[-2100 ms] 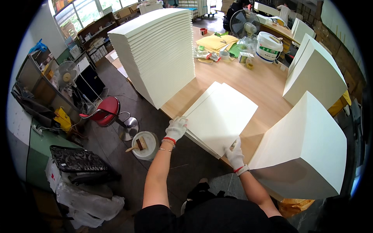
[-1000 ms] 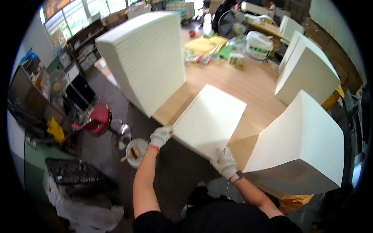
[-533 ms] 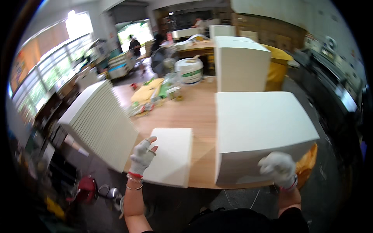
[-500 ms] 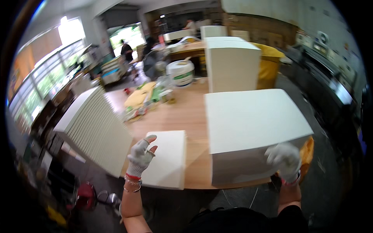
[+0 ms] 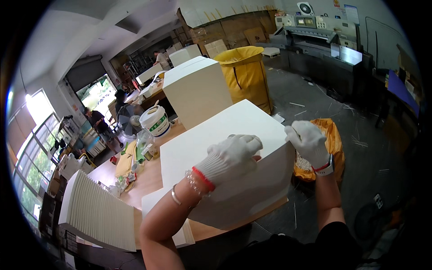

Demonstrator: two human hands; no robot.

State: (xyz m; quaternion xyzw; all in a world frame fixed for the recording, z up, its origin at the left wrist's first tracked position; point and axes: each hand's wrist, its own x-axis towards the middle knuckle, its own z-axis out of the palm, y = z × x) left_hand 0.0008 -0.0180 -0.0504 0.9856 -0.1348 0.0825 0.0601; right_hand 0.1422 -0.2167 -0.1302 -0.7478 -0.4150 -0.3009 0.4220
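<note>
A tall stack of white paper sheets (image 5: 202, 130) stands before me on the wooden table. My left hand (image 5: 234, 155), in a white knitted glove, is over its near edge; the fingers are bent together and a bare fingertip shows below. What they hold, if anything, is hidden. At the stack's right corner, my gloved right hand (image 5: 308, 141) is closed, thumb and finger pinched at the top sheets' corner. A lower stack of paper (image 5: 153, 202) lies partly behind my left forearm. Further left, a fanned stack of paper blocks (image 5: 96, 211) leans in steps.
Another tall paper stack (image 5: 198, 92) stands behind, near a yellow bin (image 5: 247, 78). A white bucket (image 5: 154, 120) and clutter sit on the table (image 5: 146, 168). An orange bag (image 5: 333, 148) of scraps lies right of the table. A large machine (image 5: 319, 51) and other people are farther off.
The view has swung right. My left hand has moved from above the low stack to the tall stack's near edge. My right hand has come up to that stack's right corner.
</note>
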